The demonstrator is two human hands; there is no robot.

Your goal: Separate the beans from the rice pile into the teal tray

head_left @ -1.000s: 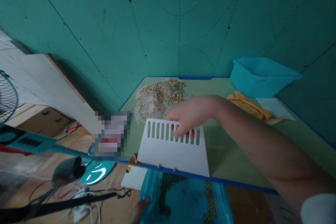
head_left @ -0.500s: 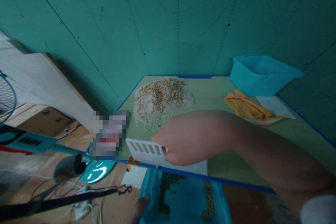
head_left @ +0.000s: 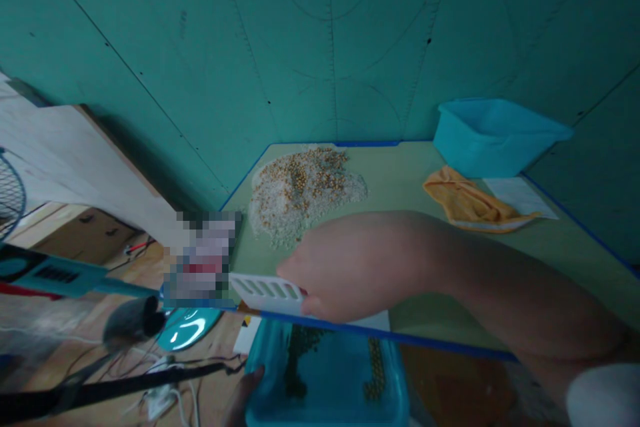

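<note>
My right hand (head_left: 345, 267) is closed on a white slotted plastic scraper (head_left: 265, 290), which lies nearly flat at the front edge of the pale green table (head_left: 400, 193). Below that edge, my left hand (head_left: 243, 397) grips the near left corner of a blue plastic bin (head_left: 325, 380) with lines of small beans inside. Only its fingertips show. A pile of mixed rice and yellow beans (head_left: 300, 190) lies at the table's far left, apart from the scraper.
A second blue tub (head_left: 495, 133) stands at the table's back right, with an orange cloth (head_left: 470, 203) and a white sheet (head_left: 520, 197) beside it. Teal walls enclose the table. A fan, cables and a teal plate lie on the floor to the left.
My right hand pulled the scraper from upright to nearly flat at the table's front edge. The blue bin below shifted slightly left.
</note>
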